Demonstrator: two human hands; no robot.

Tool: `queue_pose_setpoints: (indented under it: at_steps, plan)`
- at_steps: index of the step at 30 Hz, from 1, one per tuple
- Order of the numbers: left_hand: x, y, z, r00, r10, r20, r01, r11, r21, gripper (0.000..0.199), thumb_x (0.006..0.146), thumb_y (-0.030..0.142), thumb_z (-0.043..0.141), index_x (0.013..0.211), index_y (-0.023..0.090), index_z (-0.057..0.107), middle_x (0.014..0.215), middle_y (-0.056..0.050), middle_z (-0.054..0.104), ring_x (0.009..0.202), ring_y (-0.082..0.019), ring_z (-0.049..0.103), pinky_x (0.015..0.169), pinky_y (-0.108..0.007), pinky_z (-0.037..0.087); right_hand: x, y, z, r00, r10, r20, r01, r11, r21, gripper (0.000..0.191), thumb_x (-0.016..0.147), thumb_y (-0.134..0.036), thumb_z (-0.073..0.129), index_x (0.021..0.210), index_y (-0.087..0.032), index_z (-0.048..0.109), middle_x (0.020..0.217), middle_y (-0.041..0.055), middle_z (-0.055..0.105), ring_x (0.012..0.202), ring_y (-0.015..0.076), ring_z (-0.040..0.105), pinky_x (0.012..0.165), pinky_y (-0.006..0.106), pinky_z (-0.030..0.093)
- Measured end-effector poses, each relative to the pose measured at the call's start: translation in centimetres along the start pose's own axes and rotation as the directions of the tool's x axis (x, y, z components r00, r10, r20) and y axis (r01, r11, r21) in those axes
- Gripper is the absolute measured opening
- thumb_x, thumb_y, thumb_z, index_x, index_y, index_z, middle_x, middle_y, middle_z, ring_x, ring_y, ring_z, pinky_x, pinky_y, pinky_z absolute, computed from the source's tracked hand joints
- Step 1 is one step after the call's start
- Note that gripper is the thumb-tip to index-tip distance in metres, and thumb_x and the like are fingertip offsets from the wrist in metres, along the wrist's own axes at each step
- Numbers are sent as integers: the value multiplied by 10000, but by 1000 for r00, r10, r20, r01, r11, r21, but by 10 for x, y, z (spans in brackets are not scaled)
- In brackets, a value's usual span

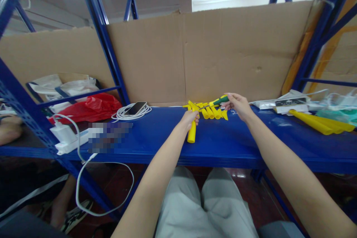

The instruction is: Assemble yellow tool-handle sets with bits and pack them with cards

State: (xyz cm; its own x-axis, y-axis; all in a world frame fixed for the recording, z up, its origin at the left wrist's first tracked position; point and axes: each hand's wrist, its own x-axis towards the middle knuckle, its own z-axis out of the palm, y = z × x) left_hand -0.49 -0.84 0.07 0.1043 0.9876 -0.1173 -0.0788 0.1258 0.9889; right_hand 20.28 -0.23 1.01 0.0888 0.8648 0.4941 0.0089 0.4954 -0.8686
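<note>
My left hand is closed around a yellow tubular part, whose lower end points toward the blue shelf's front edge. In my right hand is the handle end of a green and yellow screwdriver. Its thin shaft reaches left to the top of the yellow part, close to my left fingers; the exact contact is too small to tell. Several yellow pieces lie in a row on the shelf behind and between my hands. Small bits, hard to make out, are near my right fingertips.
A phone lies on a coiled white cable at the left, near a red bag and a power strip. Yellow cones and white packages are at the right. Cardboard stands behind.
</note>
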Motion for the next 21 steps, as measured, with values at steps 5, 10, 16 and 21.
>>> queue_pose_setpoints:
  at_steps: [5,10,16,21]
  plan:
    - [2,-1,0,1000,7,-18,-7,1000,-12,197,823,80,529,707,189,413,432,100,371,303,-26,303,375,-152,237,-2,-3,1,997,-11,82,6,998,64,387,706,-517,723,900,-204,604,623,6,682,515,128,627,537,253,515]
    - [3,-2,0,1000,10,-17,-10,1000,-20,191,824,87,533,706,187,422,433,95,380,305,-26,306,372,-151,234,-1,0,2,999,-29,20,29,1000,5,459,620,-583,752,748,-205,526,542,-21,625,409,88,540,423,203,446]
    - [0,0,0,1000,6,11,-6,1000,-26,169,828,108,548,729,186,435,434,97,378,303,-28,305,366,-146,233,2,2,3,999,-8,-53,6,1000,-28,472,624,-597,738,804,-217,524,566,-25,635,411,98,557,400,202,436]
    - [-2,1,1,1000,-6,11,6,1000,-6,164,841,78,496,732,186,436,429,95,375,301,-31,301,366,-149,232,0,0,3,999,-15,-42,13,999,-45,497,681,-578,705,980,-200,586,526,-26,628,395,106,559,400,205,422]
